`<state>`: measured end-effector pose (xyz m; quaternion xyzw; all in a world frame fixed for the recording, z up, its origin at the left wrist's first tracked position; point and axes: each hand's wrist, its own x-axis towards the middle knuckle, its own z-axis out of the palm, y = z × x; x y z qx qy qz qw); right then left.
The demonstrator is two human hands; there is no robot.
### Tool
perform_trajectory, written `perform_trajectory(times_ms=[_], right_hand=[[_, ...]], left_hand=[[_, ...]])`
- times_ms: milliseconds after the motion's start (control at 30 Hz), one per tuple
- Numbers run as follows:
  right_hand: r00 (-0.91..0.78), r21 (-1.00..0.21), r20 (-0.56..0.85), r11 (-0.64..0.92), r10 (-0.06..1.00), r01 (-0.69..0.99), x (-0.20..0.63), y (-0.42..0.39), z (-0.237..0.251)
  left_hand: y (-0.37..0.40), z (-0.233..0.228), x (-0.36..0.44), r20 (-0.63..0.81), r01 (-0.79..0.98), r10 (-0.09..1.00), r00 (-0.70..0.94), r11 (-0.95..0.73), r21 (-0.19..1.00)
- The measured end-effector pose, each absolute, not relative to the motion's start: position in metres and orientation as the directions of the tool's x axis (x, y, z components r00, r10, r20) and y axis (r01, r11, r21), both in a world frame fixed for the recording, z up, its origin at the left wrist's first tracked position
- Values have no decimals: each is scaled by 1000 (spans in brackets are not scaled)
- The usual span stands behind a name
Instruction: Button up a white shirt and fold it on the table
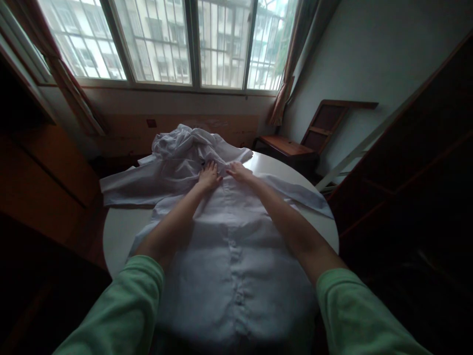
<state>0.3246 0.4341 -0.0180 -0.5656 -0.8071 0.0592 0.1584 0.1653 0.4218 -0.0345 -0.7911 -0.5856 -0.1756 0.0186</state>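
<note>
Fabric fills most of what I see: a white button-front shirt (pixel 229 246) lies spread flat on a round white table (pixel 118 231), its button line running from near me straight away toward my fingers. My left hand (pixel 209 176) rests palm down on the upper part of the shirt, fingers spread slightly apart and pressed flat on the cloth, gripping nothing. My right hand (pixel 239 172) sits just beside it, to the right, also lying on the cloth; its fingers look loosely together and pointed toward the left hand, and I cannot tell whether the tips pinch a fold near the collar or only press on it. The two hands are close but not touching. Just beyond my fingertips a crumpled heap of more white cloth (pixel 188 143) stands bunched up, touching the far end of the flat shirt. Left of my left fingers one sleeve (pixel 136 187) stretches out to the table edge; right of my right fingers the other sleeve (pixel 299 195) runs out flat toward the rim. Both my forearms are bare, with green cuffs (pixel 140 291) pushed up near the elbows. Well beyond the heap is a barred window (pixel 177 44).
</note>
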Motion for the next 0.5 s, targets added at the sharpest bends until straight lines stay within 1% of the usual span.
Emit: perform_trajectory(times_ms=[33, 100, 167, 267, 333, 400, 500], right_hand=[[-321, -248, 149, 350, 935, 903, 323, 430, -30], [-319, -213, 114, 337, 941, 917, 322, 422, -48], [-324, -207, 121, 343, 938, 916, 323, 418, -58], [-346, -214, 166, 376, 923, 902, 330, 419, -60], [-267, -201, 202, 307, 942, 930, 336, 421, -58], [-177, -179, 206, 215, 962, 960, 341, 422, -58], [-144, -150, 167, 169, 975, 974, 343, 420, -59]], left_hand=[[418, -42, 164, 310, 939, 914, 262, -316, 136], [413, -51, 161, 324, 939, 904, 280, -328, 104], [411, -55, 159, 324, 927, 893, 312, -361, 101], [408, -55, 156, 331, 892, 863, 381, -437, 112], [406, -55, 155, 337, 869, 844, 417, -478, 123], [403, -56, 155, 322, 861, 846, 426, -488, 142], [399, -57, 155, 288, 863, 866, 409, -470, 185]])
